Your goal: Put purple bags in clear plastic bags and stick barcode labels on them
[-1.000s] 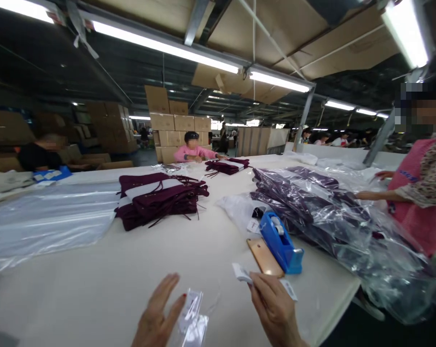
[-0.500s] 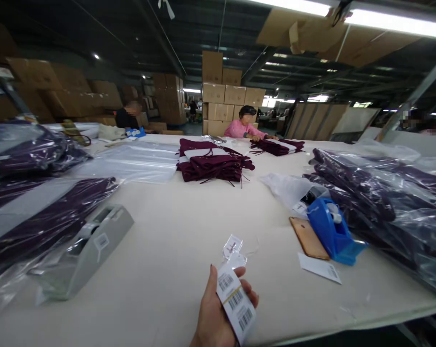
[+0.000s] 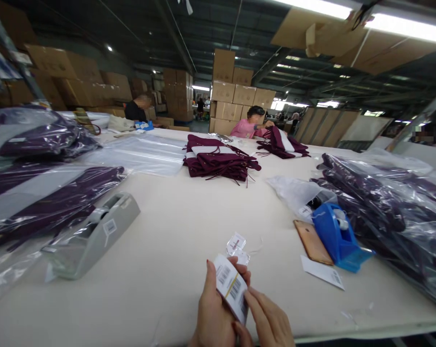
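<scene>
My left hand [image 3: 212, 308] is closed around a stack of white barcode labels [image 3: 229, 284] with a yellow band across it. My right hand [image 3: 268, 318] pinches the lower right end of the same labels, its thumb below and fingers on the printed face. Just beyond my left fingertips, hang tags [image 3: 236, 243] in clear wrapping lie on the table with a thin loop of string. A white card [image 3: 322, 272] with a barcode lies to the right, below a gold phone [image 3: 313, 242].
A grey tape dispenser [image 3: 95, 236] stands left and a blue tape dispenser [image 3: 335, 233] right. Bagged purple garments [image 3: 40, 202] flank both sides. Folded maroon garments [image 3: 218, 159] and clear bags [image 3: 142, 154] lie farther back. A co-worker in pink [image 3: 245, 126] handles another garment pile [image 3: 283, 144].
My right hand has come in from below and taken the labels' lower end, which now bends. The co-worker across the table has lifted part of a maroon garment.
</scene>
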Tool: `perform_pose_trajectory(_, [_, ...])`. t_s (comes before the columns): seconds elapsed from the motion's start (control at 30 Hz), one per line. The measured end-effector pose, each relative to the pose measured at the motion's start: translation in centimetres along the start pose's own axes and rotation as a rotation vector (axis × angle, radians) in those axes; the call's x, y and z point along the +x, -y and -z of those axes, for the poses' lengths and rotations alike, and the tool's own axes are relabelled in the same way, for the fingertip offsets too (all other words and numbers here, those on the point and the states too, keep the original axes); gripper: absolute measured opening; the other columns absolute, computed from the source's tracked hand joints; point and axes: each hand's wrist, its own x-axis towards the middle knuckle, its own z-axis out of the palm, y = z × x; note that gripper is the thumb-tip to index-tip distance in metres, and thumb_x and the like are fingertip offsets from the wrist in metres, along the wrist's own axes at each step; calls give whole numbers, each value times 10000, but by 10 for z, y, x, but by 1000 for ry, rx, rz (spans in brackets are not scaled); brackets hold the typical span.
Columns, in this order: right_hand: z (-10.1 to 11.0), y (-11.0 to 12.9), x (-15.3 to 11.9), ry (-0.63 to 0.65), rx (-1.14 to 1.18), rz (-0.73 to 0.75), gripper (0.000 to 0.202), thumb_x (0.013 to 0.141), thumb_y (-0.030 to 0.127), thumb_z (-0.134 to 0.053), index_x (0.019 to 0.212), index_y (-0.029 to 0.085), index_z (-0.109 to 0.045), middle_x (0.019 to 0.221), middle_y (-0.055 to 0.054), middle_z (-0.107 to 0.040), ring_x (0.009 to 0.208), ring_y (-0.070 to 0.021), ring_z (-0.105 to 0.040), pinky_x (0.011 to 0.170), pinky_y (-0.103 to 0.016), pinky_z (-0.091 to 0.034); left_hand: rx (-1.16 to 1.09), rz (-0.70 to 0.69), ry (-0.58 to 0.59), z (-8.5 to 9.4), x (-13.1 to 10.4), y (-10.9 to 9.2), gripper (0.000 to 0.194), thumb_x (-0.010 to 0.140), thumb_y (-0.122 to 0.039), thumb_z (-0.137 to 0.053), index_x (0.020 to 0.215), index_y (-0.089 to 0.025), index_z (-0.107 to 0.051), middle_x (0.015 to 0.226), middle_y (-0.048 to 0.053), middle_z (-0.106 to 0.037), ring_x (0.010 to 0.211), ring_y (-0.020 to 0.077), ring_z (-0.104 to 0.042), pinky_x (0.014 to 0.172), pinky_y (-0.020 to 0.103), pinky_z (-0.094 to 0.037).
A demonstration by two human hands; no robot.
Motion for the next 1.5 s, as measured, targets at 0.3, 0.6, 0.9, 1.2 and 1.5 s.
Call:
perform_pose_trajectory(0.3, [-17, -5, -12, -73, -85, 125, 294, 890, 96, -426, 1082, 145, -644, 913, -98, -727, 788, -206, -697, 673, -311, -538, 173, -291, 23, 24, 17, 13, 618, 418, -625, -815, 835, -193, -669, 870, 65, -686, 948, 223, -575, 931, 354, -379])
perform_pose_trajectory(0.6, [3, -14, -5, 47, -62, 263, 168, 846, 78, -507, 935, 122, -643, 818, -72, -732, 715, -185, -694, 635, -282, -542, 374, -362, 10, 43, 30, 29, 575, 560, -604, -765, 932, -185, -635, 948, 60, -668, 998, 234, -573, 950, 352, -367])
perform_pose_trajectory(0.9, [14, -13, 4, 90, 145, 107, 179, 901, 195, -497, 799, 180, -643, 758, -46, -711, 671, -133, -667, 610, -235, -522, 182, -55, -188, 8, 31, 27, 256, 885, -354, -485, 865, -116, -576, 649, 64, -639, 584, 154, -611, 629, 269, -500])
perform_pose_trajectory(1.2, [38, -34, -9, 35, 40, 117, 96, 828, 119, -576, 806, 167, -656, 801, -60, -735, 694, -157, -701, 640, -200, -560, 143, 67, -81, -20, 48, 17, 287, 907, -316, -432, 788, -95, -570, 623, 74, -622, 542, 147, -604, 598, 259, -515])
perform_pose_trajectory(1.5, [42, -48, -8, 7, 580, -467, 155, 837, 139, -582, 945, 223, -655, 889, -21, -691, 800, -150, -676, 691, -202, -566, 369, 251, -43, -17, 59, 36, 376, 901, -411, -447, 797, -77, -584, 628, 73, -620, 558, 156, -614, 637, 307, -532])
